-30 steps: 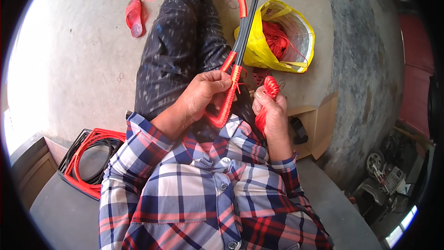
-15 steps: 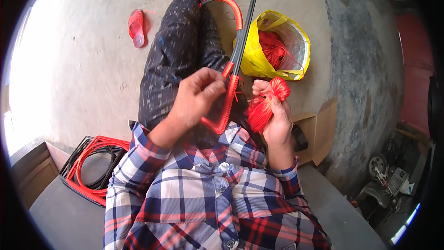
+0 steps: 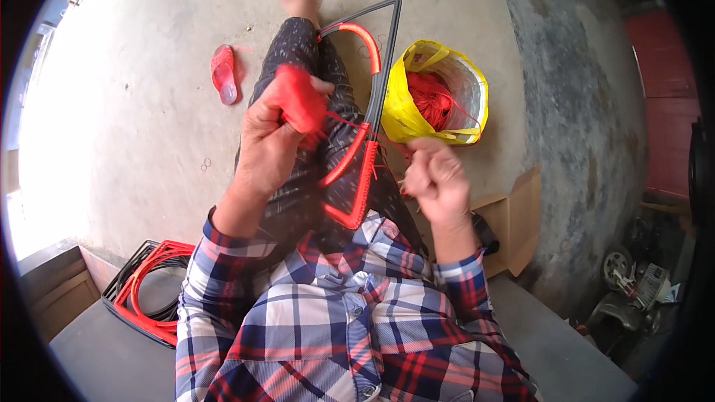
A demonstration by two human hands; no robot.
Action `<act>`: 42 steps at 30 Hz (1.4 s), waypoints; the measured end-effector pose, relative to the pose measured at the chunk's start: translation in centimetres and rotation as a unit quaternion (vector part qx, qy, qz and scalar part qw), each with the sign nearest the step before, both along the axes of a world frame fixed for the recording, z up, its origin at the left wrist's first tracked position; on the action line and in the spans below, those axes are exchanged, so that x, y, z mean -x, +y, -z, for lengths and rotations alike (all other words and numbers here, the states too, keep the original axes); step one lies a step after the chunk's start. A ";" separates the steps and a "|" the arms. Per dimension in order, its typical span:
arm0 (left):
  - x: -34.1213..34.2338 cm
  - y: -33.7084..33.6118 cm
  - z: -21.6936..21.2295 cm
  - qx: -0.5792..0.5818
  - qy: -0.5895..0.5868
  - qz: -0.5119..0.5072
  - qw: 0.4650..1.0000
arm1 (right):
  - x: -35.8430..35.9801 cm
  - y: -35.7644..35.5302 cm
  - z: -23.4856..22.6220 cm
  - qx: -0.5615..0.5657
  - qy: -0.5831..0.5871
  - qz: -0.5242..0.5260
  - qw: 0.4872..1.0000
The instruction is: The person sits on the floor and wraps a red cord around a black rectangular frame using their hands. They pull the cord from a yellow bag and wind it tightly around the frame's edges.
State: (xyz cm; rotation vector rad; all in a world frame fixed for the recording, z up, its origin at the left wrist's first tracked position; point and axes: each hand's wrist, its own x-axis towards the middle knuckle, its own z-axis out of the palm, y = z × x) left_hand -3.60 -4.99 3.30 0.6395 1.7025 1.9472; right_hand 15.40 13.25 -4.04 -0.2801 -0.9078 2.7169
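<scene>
A bundle of red cord [image 3: 299, 98], smeared by motion, is gripped in my left hand [image 3: 262, 134] above my thigh. From it a thin red strand runs right, across a black frame [image 3: 381, 82], toward my right hand [image 3: 438, 182]. My right hand is closed in a pinch, somewhat blurred, at the strand's end. The frame lies tilted over my legs between the hands. Its near corner and inner bar are wrapped in red cord [image 3: 361, 193], as is part of its far curved bar [image 3: 365, 39].
Right of the frame stands a yellow bag [image 3: 398, 108] with more red cord [image 3: 430, 100] inside. A cardboard box [image 3: 521, 227] lies near my right forearm. On the bench at left rest red and black frames [image 3: 141, 294]. A red slipper [image 3: 223, 74] is on the floor.
The red cord bundle has passed from my right hand to my left, which has moved up and left. A strand now stretches between the hands. The view has shifted slightly.
</scene>
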 end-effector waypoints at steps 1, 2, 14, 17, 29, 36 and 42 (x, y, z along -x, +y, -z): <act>1.7 0.1 1.3 0.027 0.243 0.023 0.969 | 0.4 1.3 0.5 -0.025 -0.010 0.021 0.999; 1.9 -0.3 1.6 0.099 0.348 0.061 0.930 | 0.9 2.4 0.7 -0.051 -0.023 0.042 0.998; -3.0 2.8 5.1 0.451 0.422 0.142 0.773 | 4.3 0.5 2.1 -0.544 -0.117 -0.182 0.811; -4.2 2.9 5.2 0.447 0.357 0.127 0.810 | 3.5 0.9 2.0 -0.543 -0.096 -0.174 0.816; -1.0 1.7 8.6 0.212 0.117 0.091 0.966 | 1.9 3.2 4.1 -0.400 -0.190 0.120 0.889; -1.5 4.5 8.4 0.125 -0.317 0.125 0.932 | -1.7 8.2 1.6 0.004 0.103 0.136 0.985; -2.3 4.8 9.9 0.106 -0.371 0.142 0.911 | -8.6 12.6 -1.8 0.002 0.157 0.194 0.968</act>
